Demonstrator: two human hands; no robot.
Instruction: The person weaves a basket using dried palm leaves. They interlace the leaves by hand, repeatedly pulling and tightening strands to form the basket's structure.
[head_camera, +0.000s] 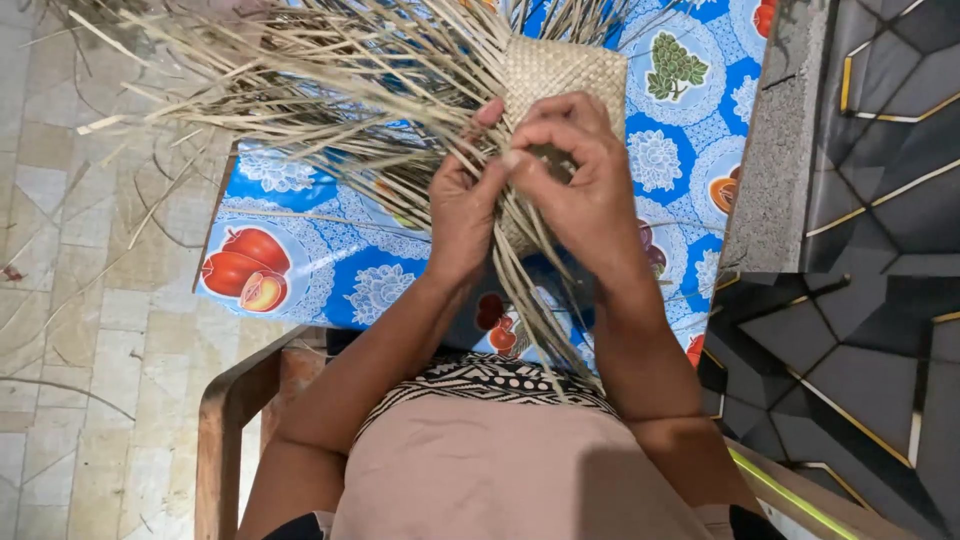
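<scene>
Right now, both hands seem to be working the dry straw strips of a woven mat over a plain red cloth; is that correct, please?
Not quite: the cloth is blue with printed fruit and flowers, not plain red. The head view shows it. The rest holds: the left hand and right hand both work the dry straw strips of the woven mat.

Woven mat piece (563, 72) lies on the tablecloth (300, 265), at the far centre. Loose fibre strips (300, 70) fan out from it to the left, spilling past the cloth edge over the tiled floor (70, 330); more strips trail toward the person's lap. Left hand (462, 210) and right hand (580, 180) meet over the mat's near edge, touching. Concrete ledge (785, 130) stands right of the cloth. Wooden chair arm (225, 420) sits near left, beside the floor.
</scene>
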